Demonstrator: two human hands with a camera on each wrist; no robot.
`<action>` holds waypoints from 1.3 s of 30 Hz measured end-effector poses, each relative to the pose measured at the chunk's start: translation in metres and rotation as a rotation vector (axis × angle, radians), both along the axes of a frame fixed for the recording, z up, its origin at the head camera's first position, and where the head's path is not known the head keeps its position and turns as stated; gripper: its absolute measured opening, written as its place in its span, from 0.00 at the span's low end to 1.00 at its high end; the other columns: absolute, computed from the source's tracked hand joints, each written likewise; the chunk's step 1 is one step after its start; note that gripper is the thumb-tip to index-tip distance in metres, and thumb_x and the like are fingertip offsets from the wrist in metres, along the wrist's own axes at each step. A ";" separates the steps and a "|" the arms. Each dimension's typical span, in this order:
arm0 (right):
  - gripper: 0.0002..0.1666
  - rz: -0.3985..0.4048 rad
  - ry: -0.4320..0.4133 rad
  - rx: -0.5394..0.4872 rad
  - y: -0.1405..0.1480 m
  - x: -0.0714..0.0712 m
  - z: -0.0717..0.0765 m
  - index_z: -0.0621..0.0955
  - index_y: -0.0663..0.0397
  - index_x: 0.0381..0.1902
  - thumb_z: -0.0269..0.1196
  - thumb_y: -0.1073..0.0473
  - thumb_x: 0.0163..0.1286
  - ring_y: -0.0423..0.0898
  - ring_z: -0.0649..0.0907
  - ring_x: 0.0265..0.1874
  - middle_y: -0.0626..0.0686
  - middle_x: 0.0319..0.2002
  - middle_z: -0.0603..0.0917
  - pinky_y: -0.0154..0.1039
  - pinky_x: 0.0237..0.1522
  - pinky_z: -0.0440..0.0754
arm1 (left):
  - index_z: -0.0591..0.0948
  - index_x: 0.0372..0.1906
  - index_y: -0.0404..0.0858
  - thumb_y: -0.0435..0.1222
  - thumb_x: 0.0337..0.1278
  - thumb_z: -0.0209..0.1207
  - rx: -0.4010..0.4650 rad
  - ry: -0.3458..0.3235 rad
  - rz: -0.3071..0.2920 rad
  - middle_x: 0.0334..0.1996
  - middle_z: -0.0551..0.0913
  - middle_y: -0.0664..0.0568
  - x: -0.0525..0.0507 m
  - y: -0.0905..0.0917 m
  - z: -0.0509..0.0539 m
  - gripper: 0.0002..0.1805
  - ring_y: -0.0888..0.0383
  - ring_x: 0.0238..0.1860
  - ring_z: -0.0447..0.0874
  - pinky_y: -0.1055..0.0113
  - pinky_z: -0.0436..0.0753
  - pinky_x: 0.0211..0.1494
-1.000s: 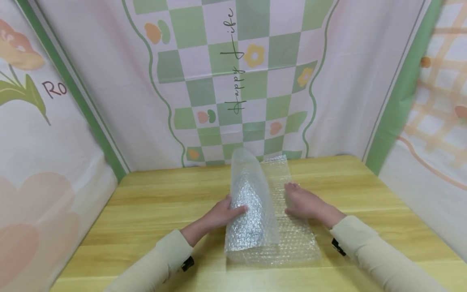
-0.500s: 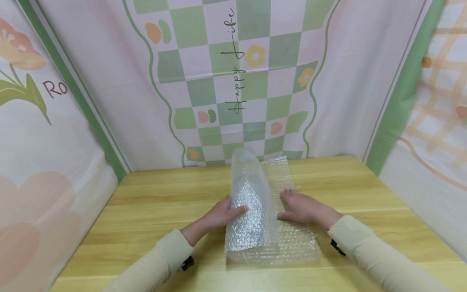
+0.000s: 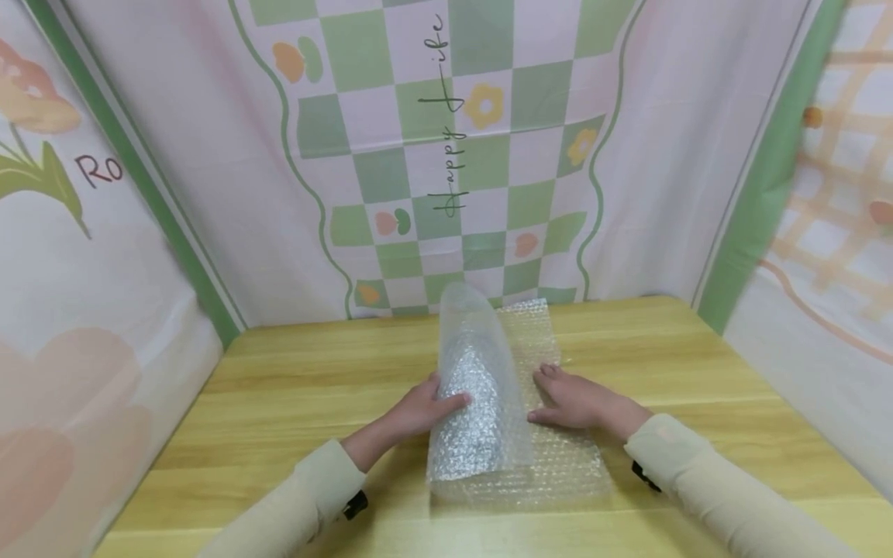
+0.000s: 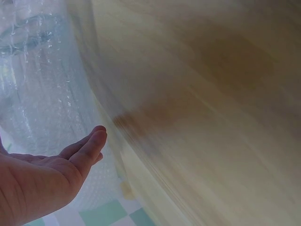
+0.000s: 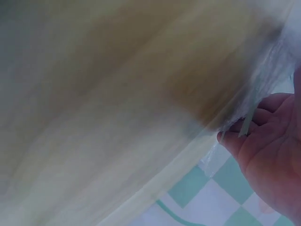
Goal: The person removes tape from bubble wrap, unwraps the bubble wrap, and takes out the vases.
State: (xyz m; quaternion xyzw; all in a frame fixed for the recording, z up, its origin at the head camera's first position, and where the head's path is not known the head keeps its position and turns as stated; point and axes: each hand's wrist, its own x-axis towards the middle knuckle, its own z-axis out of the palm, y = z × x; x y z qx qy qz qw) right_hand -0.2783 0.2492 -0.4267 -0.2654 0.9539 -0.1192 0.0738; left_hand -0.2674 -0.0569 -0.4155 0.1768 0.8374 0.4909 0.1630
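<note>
Head view, left hand (image 3: 416, 407) against bubble wrap (image 3: 477, 434), right hand (image 3: 577, 399) touching it

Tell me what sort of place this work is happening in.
It looks like a small tabletop work booth, though the pictures don't show what lies beyond it. A wood-grain table has printed, cloth-like hangings behind it and on both sides, and bubble wrap rests on top.
</note>
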 end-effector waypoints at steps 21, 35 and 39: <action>0.53 0.023 -0.010 0.002 -0.002 0.001 -0.001 0.59 0.80 0.67 0.57 0.36 0.69 0.72 0.56 0.68 0.79 0.68 0.53 0.62 0.68 0.55 | 0.52 0.76 0.34 0.58 0.60 0.59 0.035 0.012 0.017 0.70 0.62 0.34 0.003 0.001 0.003 0.50 0.38 0.66 0.65 0.45 0.71 0.64; 0.54 0.024 -0.008 0.009 -0.001 0.000 0.000 0.60 0.80 0.67 0.56 0.34 0.69 0.72 0.56 0.68 0.79 0.68 0.54 0.61 0.68 0.56 | 0.51 0.75 0.32 0.58 0.59 0.60 0.045 0.015 0.027 0.67 0.64 0.35 0.003 0.005 0.013 0.51 0.40 0.64 0.67 0.48 0.76 0.59; 0.54 0.031 -0.004 0.013 0.000 -0.001 -0.002 0.60 0.81 0.67 0.56 0.34 0.69 0.73 0.56 0.67 0.80 0.67 0.54 0.61 0.68 0.56 | 0.49 0.76 0.32 0.60 0.58 0.59 0.019 0.049 0.035 0.71 0.59 0.34 0.002 0.010 0.014 0.54 0.39 0.67 0.63 0.47 0.72 0.63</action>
